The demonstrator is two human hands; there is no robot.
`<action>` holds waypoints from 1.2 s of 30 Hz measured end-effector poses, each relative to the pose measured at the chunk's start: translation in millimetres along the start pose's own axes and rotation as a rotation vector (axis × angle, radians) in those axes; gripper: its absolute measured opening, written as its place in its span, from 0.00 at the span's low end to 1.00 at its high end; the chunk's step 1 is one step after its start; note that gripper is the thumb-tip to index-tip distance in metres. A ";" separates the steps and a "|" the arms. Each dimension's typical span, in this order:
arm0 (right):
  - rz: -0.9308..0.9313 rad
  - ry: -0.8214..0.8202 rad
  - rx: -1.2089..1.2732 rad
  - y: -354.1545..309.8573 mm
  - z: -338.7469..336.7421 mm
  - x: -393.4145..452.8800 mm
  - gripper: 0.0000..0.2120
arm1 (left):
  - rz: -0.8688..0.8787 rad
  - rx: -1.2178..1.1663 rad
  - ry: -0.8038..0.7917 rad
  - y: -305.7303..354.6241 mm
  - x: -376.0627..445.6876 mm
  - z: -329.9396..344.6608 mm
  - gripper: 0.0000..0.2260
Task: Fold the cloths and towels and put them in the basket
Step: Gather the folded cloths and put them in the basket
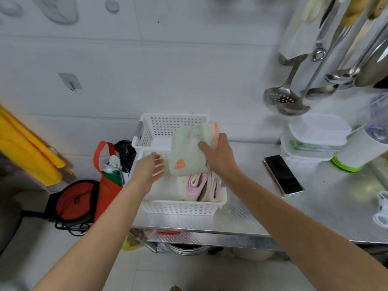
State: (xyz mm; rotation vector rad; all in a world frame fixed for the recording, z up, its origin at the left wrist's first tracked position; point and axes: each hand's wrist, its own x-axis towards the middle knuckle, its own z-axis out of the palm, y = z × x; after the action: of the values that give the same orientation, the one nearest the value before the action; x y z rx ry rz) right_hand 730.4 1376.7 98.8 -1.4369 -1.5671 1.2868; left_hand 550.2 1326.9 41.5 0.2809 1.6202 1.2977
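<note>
My right hand (218,156) grips a folded pale green cloth (188,153) with an orange print, together with a pink layer behind it, above the near white basket (180,207). Several folded pink and white towels (204,186) stand on edge in the right part of that basket. My left hand (152,168) hovers with straight fingers over the basket's left part, just left of the green cloth and holding nothing. A second white basket (156,128) stands behind the first, against the wall.
Both baskets sit at the left end of a steel table (247,219). A black phone (282,175) lies to the right, with stacked plastic containers (315,141) beyond. Ladles (287,97) hang on the wall. An orange bag (108,181) stands left of the table.
</note>
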 end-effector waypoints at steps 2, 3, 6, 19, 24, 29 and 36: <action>0.013 -0.059 -0.099 -1.3 30.2 1.9 0.21 | 0.049 -0.008 0.081 8.6 0.5 -13.6 0.10; 0.019 -0.087 -0.145 -1.3 43.9 1.4 0.23 | 0.062 0.010 0.088 10.6 0.6 -18.7 0.12; 0.054 -0.146 -0.256 4.1 78.3 -0.3 0.25 | 0.040 0.115 0.041 12.5 -1.2 -23.9 0.21; 0.234 -0.361 -0.324 46.8 121.4 9.6 0.33 | -0.308 0.060 -0.118 -20.3 17.8 -13.7 0.18; 0.117 -0.757 -0.608 38.3 98.7 29.8 0.15 | -0.349 0.003 -0.183 -29.8 28.7 -16.9 0.22; -0.110 -1.004 -1.040 28.1 59.6 44.8 0.37 | -0.339 0.204 -0.199 -35.5 31.4 -15.4 0.23; -0.454 -0.888 -1.300 48.7 36.7 76.5 0.32 | -0.290 0.343 -0.117 -37.2 31.2 -8.5 0.15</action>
State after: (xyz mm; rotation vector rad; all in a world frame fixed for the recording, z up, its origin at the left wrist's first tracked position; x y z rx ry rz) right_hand 698.2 1438.5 30.1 -0.9129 -3.4589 0.5206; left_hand 542.9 1328.5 -7.3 0.3108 1.7067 0.7700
